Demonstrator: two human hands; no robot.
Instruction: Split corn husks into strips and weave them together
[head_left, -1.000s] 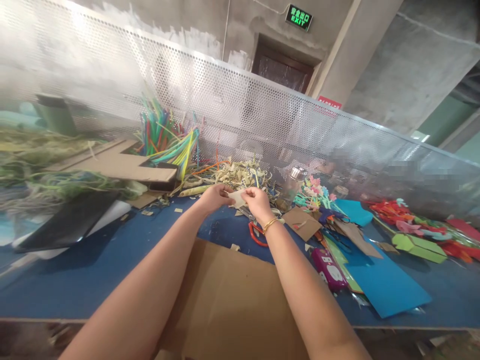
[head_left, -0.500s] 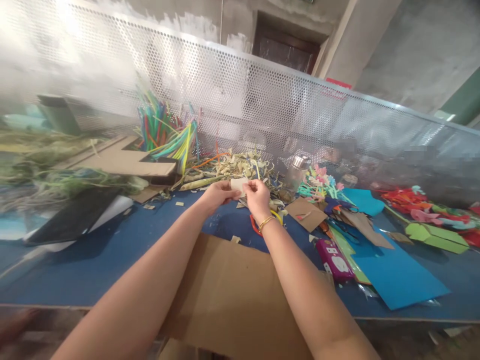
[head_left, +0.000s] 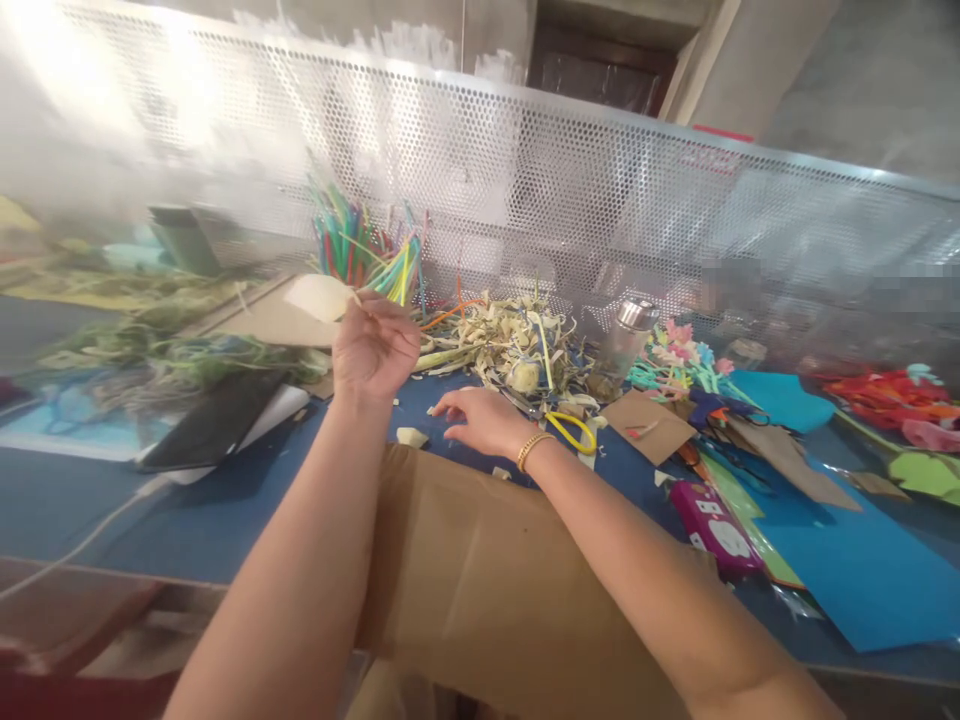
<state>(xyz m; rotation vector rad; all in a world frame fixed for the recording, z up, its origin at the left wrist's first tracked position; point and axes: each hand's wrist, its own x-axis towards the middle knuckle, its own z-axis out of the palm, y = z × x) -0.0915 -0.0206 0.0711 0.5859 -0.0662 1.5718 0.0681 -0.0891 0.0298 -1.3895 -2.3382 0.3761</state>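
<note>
My left hand (head_left: 377, 345) is raised with its palm turned up and pinches a pale, petal-shaped piece (head_left: 317, 298) at one end. Lower and to the right, my right hand (head_left: 484, 420) hovers over the blue tabletop (head_left: 300, 520) with its fingers apart and nothing in them. A small pale scrap (head_left: 412, 437) lies below and left of its fingertips. Yellow-handled scissors (head_left: 574, 432) rest just right of this hand. Behind it is a heap of dry, pale strips (head_left: 517, 340). Brown cardboard (head_left: 480, 580) lies under my forearms.
Colourful pipe cleaners (head_left: 360, 245) stand at the back before a perforated metal screen (head_left: 450, 150). A glass bottle (head_left: 626, 335) stands behind on the right. Nearer are a purple box (head_left: 716, 530) and blue sheets (head_left: 862, 560). A black folder (head_left: 217, 425) and dried fibres (head_left: 165, 345) lie left.
My hands have parted. The left has moved left and up with the pale piece, now spread flat; the right has let go and lowered, its fingers opened. The view has shifted left.
</note>
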